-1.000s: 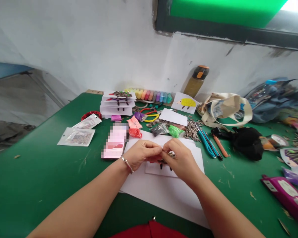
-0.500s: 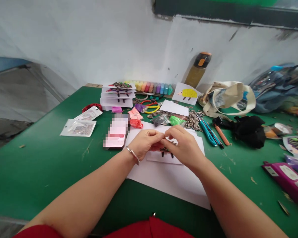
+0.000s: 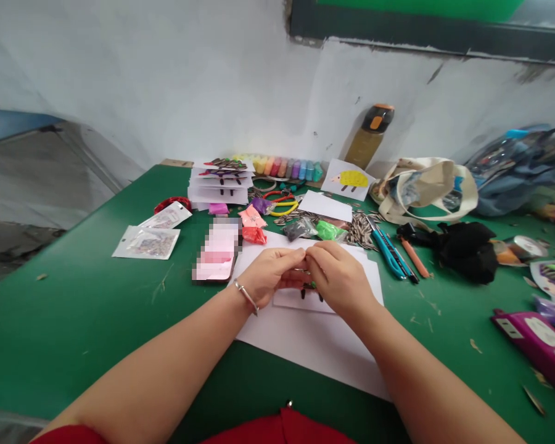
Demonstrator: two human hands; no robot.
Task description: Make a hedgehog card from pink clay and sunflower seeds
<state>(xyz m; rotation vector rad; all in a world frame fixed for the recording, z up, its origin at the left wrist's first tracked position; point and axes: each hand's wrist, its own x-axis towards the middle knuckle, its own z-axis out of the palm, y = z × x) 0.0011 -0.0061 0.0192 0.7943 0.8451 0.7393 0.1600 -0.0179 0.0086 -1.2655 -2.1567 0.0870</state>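
Fingertips of my left hand (image 3: 274,275) and my right hand (image 3: 340,271) meet above the white paper. Both hands are closed in a pinch; whatever they hold is too small or hidden to make out. Under them lies a small white card (image 3: 284,298) with dark leg shapes and a bit of green, partly covered by my fingers. That card rests on large white sheets (image 3: 305,336). A bracelet circles my left wrist. Beyond my hands are a red clay packet (image 3: 254,235), a black one (image 3: 300,229) and a green one (image 3: 329,230).
A phone (image 3: 217,250) lies left of the sheets, seed packets (image 3: 150,242) further left. Stacked cards (image 3: 219,192), a hedgehog card (image 3: 348,179) and a bottle (image 3: 369,139) stand at the back. Scissors (image 3: 388,250), a black cloth item (image 3: 467,251) and a magenta object (image 3: 534,345) are right.
My right hand has turned slightly inward, its fingers closer over my left fingertips and covering more of the card. The whole view has shifted slightly, with things a little lower.
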